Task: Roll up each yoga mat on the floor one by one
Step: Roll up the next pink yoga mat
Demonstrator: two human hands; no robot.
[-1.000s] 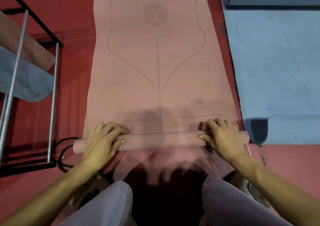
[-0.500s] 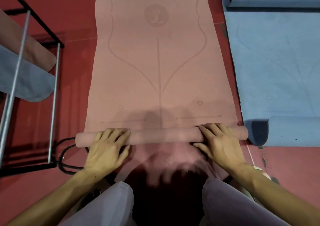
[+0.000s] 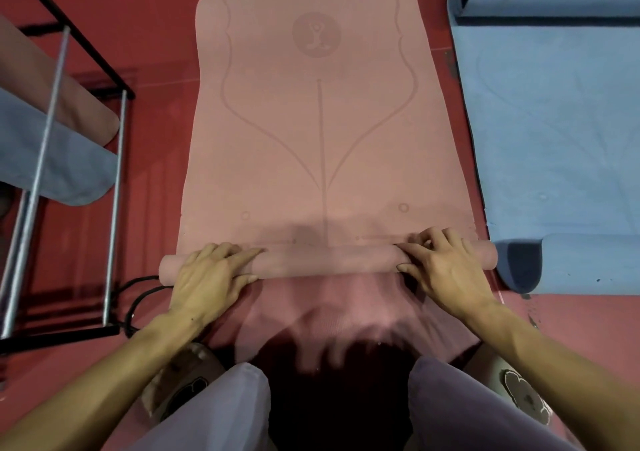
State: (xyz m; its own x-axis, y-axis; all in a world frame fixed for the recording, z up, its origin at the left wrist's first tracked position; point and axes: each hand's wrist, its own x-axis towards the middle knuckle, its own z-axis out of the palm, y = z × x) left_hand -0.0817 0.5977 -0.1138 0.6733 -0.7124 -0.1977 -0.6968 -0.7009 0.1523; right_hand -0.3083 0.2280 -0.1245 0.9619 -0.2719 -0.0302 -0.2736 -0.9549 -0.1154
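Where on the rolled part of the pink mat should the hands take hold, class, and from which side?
Probably near the two ends of the pink roll, from above on the near side, as the left hand and right hand lie now. The roll is long and thin, so a spread hold should keep it straight.

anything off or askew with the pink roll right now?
Slightly. The rolled part of the pink mat sticks out past the flat sheet's left edge, so the roll is telescoping a bit. A black cord lies looped by that end. Left hand and right hand rest evenly on it.
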